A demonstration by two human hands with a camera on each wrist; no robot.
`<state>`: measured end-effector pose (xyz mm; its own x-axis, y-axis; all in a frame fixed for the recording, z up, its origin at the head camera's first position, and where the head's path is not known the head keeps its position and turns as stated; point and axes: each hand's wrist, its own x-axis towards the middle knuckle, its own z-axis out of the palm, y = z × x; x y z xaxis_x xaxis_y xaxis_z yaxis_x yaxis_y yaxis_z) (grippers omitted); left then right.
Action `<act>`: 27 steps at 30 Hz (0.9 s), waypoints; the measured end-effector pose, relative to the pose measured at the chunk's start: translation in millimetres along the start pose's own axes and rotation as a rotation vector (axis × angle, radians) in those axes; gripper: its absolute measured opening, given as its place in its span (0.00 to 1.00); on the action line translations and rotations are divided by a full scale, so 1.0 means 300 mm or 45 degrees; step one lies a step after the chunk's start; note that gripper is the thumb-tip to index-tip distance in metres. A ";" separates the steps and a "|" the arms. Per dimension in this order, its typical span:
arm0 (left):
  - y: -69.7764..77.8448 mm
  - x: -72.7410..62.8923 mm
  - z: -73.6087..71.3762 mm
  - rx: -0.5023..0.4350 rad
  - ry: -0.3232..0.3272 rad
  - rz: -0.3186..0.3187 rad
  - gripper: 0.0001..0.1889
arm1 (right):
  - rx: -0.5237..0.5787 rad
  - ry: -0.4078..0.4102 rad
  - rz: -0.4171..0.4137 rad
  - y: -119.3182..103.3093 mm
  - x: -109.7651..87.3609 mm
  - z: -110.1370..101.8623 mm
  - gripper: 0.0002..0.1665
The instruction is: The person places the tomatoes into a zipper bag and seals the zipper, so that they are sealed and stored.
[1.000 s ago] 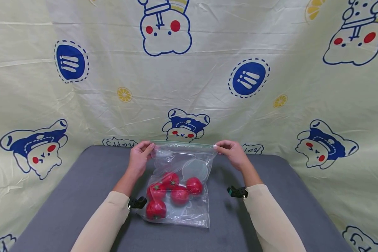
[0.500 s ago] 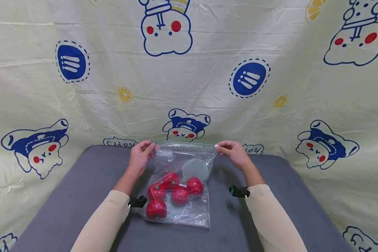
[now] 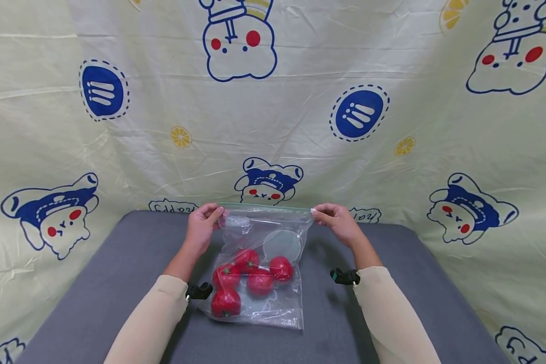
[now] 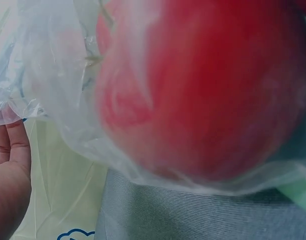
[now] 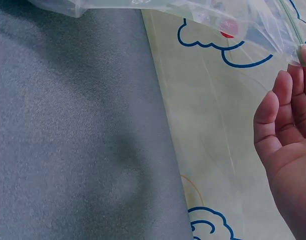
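A clear zip bag [image 3: 284, 313] with a green strip along its top is stretched between both hands. Several red tomatoes [image 3: 260, 281] lie in its lower part; one tomato [image 4: 203, 90] fills much of the left wrist view. My left hand [image 3: 199, 230] pinches the bag's top left corner between thumb and fingers. At the top right corner, my right hand [image 3: 338, 222] pinches the end of the strip, where a small white piece shows at the fingertips. In the right wrist view, that hand's other fingers [image 5: 267, 112] are loosely bent. Whether the bag's bottom touches the table cannot be told.
Beneath the bag is a grey table [image 3: 118, 283], its far edge just behind the hands. A pale printed cloth [image 3: 273, 111] hangs behind and around it. Dark bands circle both wrists, among them the right wristband [image 3: 344, 276].
My right hand has shifted very slightly to the right with the bag's corner. The left hand and the tomatoes look the same as before.
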<state>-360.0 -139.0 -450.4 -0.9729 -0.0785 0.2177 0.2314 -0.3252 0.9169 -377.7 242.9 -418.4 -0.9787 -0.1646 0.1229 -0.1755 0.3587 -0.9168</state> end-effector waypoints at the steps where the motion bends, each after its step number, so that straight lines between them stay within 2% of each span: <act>1: 0.001 0.000 0.000 -0.002 0.003 0.001 0.05 | -0.002 0.003 -0.002 0.001 0.002 0.002 0.21; 5: 0.002 0.002 0.001 0.007 0.015 0.004 0.04 | 0.052 0.019 -0.001 0.008 0.011 0.012 0.21; 10: 0.005 0.009 0.003 0.039 0.042 -0.012 0.01 | 0.227 0.024 0.013 0.011 0.018 0.034 0.21; 18: 0.012 0.028 -0.003 0.095 0.123 -0.087 0.07 | 0.342 0.124 0.086 0.008 0.038 0.080 0.23; 23: 0.008 0.044 -0.007 0.174 0.125 -0.124 0.13 | 0.446 0.209 0.151 0.013 0.053 0.108 0.21; 27: -0.004 0.059 -0.009 0.202 0.134 -0.147 0.16 | 0.523 0.252 0.219 0.019 0.059 0.123 0.24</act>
<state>-377.6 -142.6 -448.7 -0.9855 -0.1496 0.0796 0.1071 -0.1863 0.9766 -392.0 208.1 -435.5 -0.9983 0.0571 -0.0100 0.0081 -0.0335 -0.9994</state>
